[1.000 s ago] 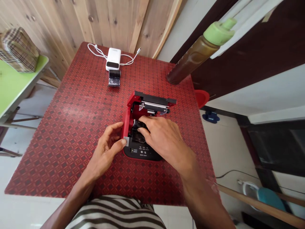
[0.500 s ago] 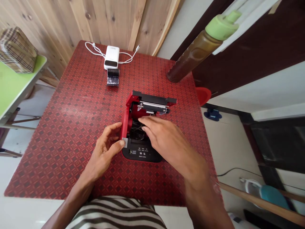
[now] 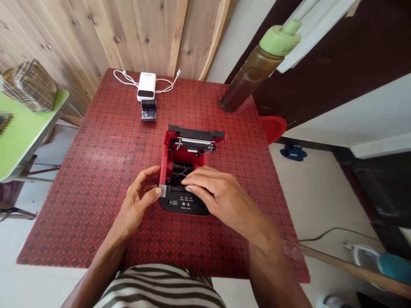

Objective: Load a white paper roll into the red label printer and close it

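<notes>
Printer (image 3: 183, 208), red and black, lid raised, sits on the table (image 3: 96, 205) before you, with power bank (image 3: 147, 87), black roll (image 3: 149, 112) and bottle (image 3: 252, 77) beyond. Your left hand (image 3: 138, 200), thumb and fingers parted, touches its left side; your right hand (image 3: 223, 194) arches over the black film (image 3: 180, 172), its grip too hidden to tell.
</notes>
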The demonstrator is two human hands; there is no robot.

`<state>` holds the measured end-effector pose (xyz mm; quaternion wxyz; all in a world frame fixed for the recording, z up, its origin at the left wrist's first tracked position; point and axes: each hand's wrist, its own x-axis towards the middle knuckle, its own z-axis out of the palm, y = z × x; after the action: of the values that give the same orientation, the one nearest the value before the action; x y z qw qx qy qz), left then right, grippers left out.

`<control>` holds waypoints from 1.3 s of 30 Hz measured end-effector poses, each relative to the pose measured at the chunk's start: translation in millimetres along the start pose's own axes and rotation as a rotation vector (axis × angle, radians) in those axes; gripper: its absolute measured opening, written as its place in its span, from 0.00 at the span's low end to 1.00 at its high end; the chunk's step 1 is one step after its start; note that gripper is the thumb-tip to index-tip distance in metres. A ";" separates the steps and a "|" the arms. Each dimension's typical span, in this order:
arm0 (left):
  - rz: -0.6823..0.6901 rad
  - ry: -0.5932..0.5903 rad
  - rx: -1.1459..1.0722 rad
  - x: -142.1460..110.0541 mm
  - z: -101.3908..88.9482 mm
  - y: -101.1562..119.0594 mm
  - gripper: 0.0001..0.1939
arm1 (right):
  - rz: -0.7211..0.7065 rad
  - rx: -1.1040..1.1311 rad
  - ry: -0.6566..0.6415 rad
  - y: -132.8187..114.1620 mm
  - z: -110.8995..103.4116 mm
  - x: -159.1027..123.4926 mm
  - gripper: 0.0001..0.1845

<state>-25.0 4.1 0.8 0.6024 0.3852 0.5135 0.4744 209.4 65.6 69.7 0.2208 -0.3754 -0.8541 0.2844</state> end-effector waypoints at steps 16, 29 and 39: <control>0.099 0.084 0.142 20.3 -14.9 24.6 0.22 | 0.045 0.015 0.028 4.6 1.2 -4.1 0.18; 0.374 0.045 0.174 84.1 21.8 60.2 0.22 | -0.053 -0.197 0.384 -12.4 22.7 -37.6 0.14; 0.176 -0.014 0.118 39.3 8.8 38.8 0.28 | -0.067 -0.247 0.455 -14.2 36.8 -48.4 0.16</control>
<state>-22.2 52.1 29.3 0.5383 0.4667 0.5006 0.4917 210.3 8.8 43.7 0.3690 -0.4256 -0.8225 0.0786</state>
